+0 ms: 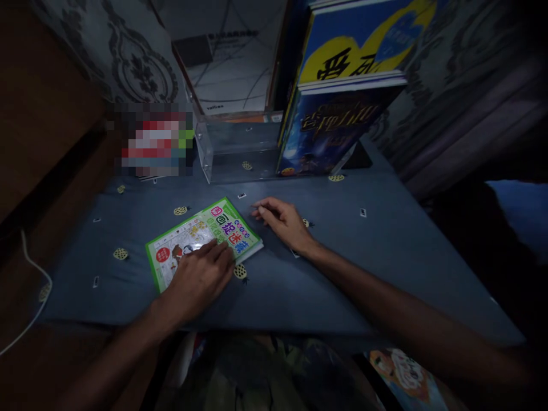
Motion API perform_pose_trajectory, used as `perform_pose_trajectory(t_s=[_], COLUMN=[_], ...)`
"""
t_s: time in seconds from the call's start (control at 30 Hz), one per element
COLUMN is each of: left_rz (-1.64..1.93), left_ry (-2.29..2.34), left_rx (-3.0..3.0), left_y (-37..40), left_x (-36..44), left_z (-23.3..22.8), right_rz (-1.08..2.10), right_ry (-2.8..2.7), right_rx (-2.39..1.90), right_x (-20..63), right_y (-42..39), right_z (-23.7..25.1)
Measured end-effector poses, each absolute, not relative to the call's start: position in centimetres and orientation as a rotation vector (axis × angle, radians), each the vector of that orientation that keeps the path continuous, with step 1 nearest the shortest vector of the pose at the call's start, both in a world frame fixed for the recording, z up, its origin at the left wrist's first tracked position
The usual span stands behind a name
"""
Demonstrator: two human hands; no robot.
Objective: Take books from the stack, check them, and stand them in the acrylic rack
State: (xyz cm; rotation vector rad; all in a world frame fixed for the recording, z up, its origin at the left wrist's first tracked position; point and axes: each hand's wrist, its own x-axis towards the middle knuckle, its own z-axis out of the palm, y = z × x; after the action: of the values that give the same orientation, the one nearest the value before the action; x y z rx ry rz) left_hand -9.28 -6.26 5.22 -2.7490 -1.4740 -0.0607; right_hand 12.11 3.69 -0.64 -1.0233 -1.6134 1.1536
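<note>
A thin green-bordered book (226, 225) with colourful Chinese lettering and cartoon pictures lies at a slant on the cloth-covered table. My left hand (205, 265) rests on its cover with the fingers stretched out, hiding part of the lower cover. Just right of the book, my right hand (280, 220) hovers at or just over the cloth, apart from the book. Its fingers are loosely bent and point left, and nothing shows between them.
Behind stands a clear acrylic book rack (244, 168). It holds a dark blue book (338, 125), a blue and yellow book (342, 51) and a pale grey one (235, 63). A blurred-out stack (158, 142) sits at the left back. A white cable (36, 265) hangs at far left.
</note>
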Motion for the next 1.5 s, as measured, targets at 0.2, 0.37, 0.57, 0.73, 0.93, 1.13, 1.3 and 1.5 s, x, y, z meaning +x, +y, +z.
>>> perform_pose_trajectory(t_s=[0.2,0.37,0.57,0.73,0.93,1.13,1.3,1.5], left_rz=[-0.101,-0.089,0.125,0.289,0.106,-0.209,-0.192,-0.410], left_ry=[-1.506,-1.597,-1.926,-2.119,-1.958,-1.507,-1.405,-1.499], left_rx=[-2.741,-2.724,-2.389,-2.238,-2.383,-2.737,-2.637,-2.688], left_y=[-6.3,-6.2,-4.4,-4.8,-6.6,-9.2,-9.6,-8.3], left_x=[-9.1,-9.9,-13.9,-15.1,-14.1,-11.7,-9.8,-11.1], left_z=[5.4,5.3,5.8,5.9,5.8,3.3,1.8,3.0], right_rz=[1.084,1.215,1.769,1.339,1.006,1.003,1.041,0.983], right_ry=[-1.591,-1.633,-2.110,-2.211,-2.151,-2.056,-1.978,-1.986], right_rx=[-1.043,-1.006,-0.744,-0.915,-0.996,-1.000,-1.034,-1.050], right_x=[12.3,12.3,12.1,12.2,12.1,11.6,11.6,11.6], right_y=[3.6,2.6,1.0,1.4,2.3,2.3,2.4,2.4], right_z=[0.1,1.8,3.3,3.3,2.1,1.1,0.7,0.3])
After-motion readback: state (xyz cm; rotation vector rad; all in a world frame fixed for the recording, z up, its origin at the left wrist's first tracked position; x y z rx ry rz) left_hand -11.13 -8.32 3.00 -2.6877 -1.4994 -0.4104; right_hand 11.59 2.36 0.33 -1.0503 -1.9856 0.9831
